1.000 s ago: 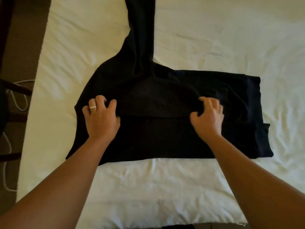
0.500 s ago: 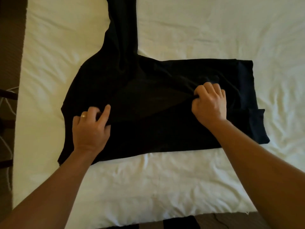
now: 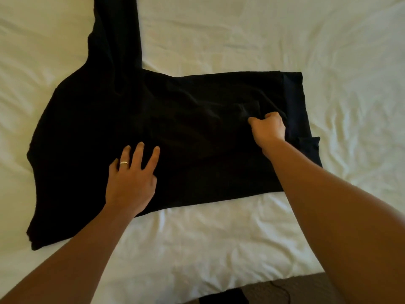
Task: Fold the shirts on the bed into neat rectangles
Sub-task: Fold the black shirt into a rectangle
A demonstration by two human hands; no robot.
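Note:
A black long-sleeved shirt (image 3: 179, 128) lies spread across the white bed (image 3: 219, 233), partly folded, with one sleeve running away toward the top of the view. My left hand (image 3: 131, 181), wearing a ring, rests flat on the shirt's near left part with its fingers straight and spread. My right hand (image 3: 268, 128) is over the shirt's right part, its fingers curled and pinching a bunch of the black fabric, which puckers around the grip.
Wrinkled white sheet surrounds the shirt on all sides. The bed's near edge shows at the bottom right, with brown carpet (image 3: 285, 290) and a dark object (image 3: 223, 299) below it.
My left hand has uncurled and now lies flat with spread fingers. My right hand stays bunched on the fabric near the right side. The view has shifted right, so the floor at left is out of frame.

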